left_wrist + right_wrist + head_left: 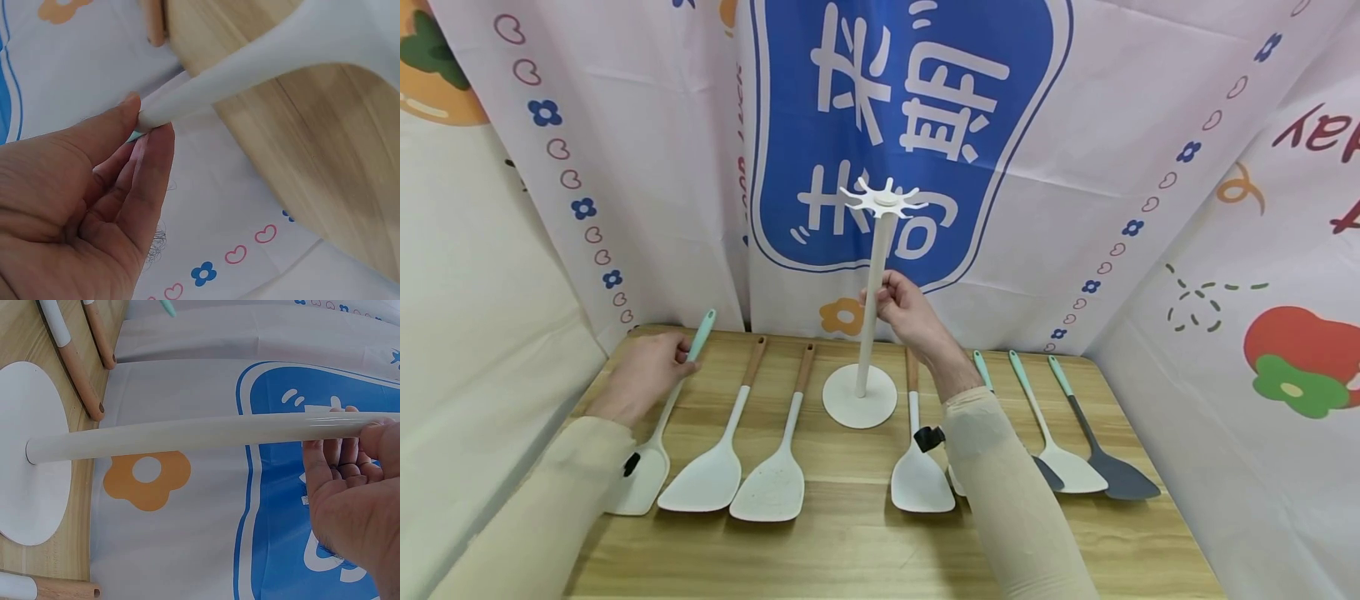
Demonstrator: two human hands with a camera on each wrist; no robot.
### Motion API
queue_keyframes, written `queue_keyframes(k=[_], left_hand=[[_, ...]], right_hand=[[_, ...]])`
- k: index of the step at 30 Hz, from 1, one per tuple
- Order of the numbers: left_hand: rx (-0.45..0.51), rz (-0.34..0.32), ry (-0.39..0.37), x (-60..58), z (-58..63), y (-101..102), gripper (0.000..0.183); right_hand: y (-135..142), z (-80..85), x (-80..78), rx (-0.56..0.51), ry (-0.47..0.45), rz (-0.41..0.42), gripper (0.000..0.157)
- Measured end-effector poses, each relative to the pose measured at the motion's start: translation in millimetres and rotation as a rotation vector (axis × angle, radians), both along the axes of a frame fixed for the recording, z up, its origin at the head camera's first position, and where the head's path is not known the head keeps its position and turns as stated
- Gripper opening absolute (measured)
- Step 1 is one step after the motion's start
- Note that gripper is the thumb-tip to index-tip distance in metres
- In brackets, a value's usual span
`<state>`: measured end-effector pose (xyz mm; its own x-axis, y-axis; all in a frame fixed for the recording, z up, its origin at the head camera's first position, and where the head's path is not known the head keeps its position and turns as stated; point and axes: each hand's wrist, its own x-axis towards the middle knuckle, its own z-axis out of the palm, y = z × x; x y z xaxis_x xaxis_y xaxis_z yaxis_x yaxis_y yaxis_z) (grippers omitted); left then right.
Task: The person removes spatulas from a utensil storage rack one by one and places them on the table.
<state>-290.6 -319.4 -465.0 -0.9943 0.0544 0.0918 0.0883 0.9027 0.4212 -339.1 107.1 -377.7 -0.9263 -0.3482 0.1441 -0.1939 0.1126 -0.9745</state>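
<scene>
At the table's left, my left hand [651,371] pinches a white spatula [651,475] near its mint-green handle [702,335]. The left wrist view shows thumb and fingertips closed round the spatula's shaft [194,94], its handle mostly hidden behind the fingers. In the middle stands a white utensil stand [871,308], with a round base [842,408] and a star-shaped top of several hooks [883,198]. My right hand [910,312] grips its pole partway up, thumb on one side and fingers behind, as the right wrist view [350,481] of that hand shows.
Two white turners with wooden handles [715,467] [778,483] lie left of the base. Right of it lie another wooden-handled turner [921,483], a white green-handled one [1067,467] and a grey one [1120,475]; my right forearm partly covers others. Printed cloth [1112,100] hangs behind the wooden table [850,558].
</scene>
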Motion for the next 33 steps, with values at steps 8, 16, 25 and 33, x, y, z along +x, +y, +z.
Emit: queue_keyframes(k=[8,16,25,33], left_hand=[[-0.062,-0.012,-0.072,-13.8,-3.1,-2,0.025],[-0.100,-0.066,-0.148,-25.3,-6.3,-4,0.022],[-0.218,-0.087,-0.189,-34.8,-11.0,1,0.032],[-0.232,-0.099,-0.204,-27.5,-2.2,8,0.017]], right_hand=[[0,0.1,-0.2,0.007,0.004,0.005,0.022],[0,0.3,-0.3,0.000,-0.001,0.000,0.023],[1,0.1,-0.5,0.001,-0.005,-0.006,0.020],[0,1.4,1.3,0.011,-0.003,-0.013,0.020]])
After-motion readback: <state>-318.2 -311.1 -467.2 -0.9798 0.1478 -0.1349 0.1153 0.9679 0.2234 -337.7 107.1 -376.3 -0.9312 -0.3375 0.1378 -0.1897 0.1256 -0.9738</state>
